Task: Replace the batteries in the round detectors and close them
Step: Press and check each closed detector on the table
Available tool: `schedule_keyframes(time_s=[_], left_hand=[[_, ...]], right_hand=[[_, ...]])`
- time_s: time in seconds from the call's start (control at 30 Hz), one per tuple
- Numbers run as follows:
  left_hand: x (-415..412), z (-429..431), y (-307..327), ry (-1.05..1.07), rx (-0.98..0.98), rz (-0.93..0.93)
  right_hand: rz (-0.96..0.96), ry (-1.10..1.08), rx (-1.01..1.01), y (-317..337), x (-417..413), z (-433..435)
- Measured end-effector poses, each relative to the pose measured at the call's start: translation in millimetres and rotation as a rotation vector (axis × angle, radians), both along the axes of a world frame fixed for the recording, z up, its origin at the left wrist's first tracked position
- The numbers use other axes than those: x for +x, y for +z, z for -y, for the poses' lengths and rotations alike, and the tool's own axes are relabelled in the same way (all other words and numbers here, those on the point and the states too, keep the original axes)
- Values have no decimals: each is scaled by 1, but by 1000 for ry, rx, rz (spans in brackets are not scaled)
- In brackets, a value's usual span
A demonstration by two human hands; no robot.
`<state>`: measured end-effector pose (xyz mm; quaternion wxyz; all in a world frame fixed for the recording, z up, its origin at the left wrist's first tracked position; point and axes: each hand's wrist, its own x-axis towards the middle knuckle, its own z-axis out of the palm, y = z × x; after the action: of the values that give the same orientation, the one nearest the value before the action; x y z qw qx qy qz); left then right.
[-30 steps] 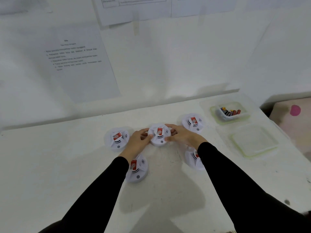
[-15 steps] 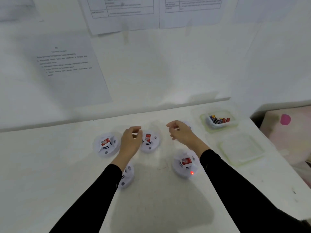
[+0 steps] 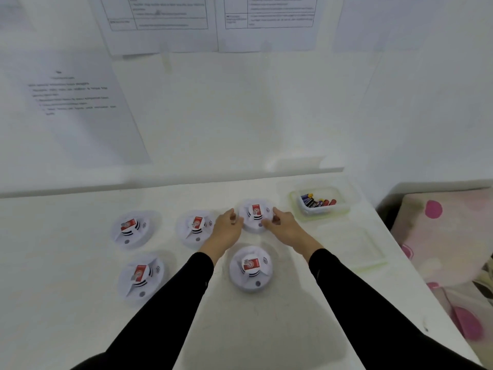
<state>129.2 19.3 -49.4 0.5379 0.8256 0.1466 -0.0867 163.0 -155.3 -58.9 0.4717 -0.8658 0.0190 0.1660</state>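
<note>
Several round white detectors with red labels lie on the white table (image 3: 266, 329). Both hands are at the far right detector (image 3: 255, 212). My left hand (image 3: 226, 229) grips its left rim with curled fingers. At the right rim my right hand (image 3: 283, 226) holds it, thumb on the near edge. Beside it sits the far middle detector (image 3: 196, 227), and further left the far left detector (image 3: 130, 228). Closer to me lie the near left detector (image 3: 140, 276) and the near middle detector (image 3: 250, 268). All look closed, face up.
A clear container (image 3: 338, 209) with several batteries stands at the back right. Its clear lid (image 3: 354, 244) lies flat in front of it. Papers hang on the wall behind. The table's right edge borders a pink dotted cloth (image 3: 440, 236).
Both hands let go of the middle detector, lifted, and moved right onto the far right detector. The camera view tilted and shifted as well.
</note>
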Motion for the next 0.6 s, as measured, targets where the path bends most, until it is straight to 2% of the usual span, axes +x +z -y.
schedule_keyframes(time_s=[0.07,0.2,0.3,0.6], left_hand=[[1,0,-2,-3,-19,25],[-1,2,-4,75,-184,109],[-5,4,-4,68,-304,154],[-17,5,-15,76,-323,285]], right_hand=[[-7,15,31,-34,21,7],[19,-7,180,6,0,4],[36,36,236,7,-4,11],[170,161,270,2,-10,14]])
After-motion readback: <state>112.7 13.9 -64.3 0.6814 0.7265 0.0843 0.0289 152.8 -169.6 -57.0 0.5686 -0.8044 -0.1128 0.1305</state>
